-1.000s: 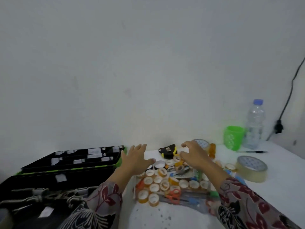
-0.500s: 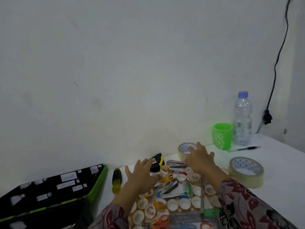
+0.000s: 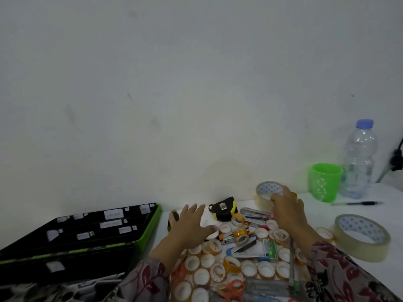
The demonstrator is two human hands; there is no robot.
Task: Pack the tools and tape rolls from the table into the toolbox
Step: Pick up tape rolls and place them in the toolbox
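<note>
While left hand [image 3: 192, 227] spread-fingered, right hand's [image 3: 287, 212] fingers [image 3: 278, 197] on tape roll [image 3: 261, 199], grip unclear; stapler's [image 3: 254, 214] long axis left-right.

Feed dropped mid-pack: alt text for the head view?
Over a heap of small tape rolls and tools, the left hand is spread open and the right hand touches a large tape roll by the wall. An open black-and-green toolbox sits to the left; a second large roll, green cup and bottle to the right.
</note>
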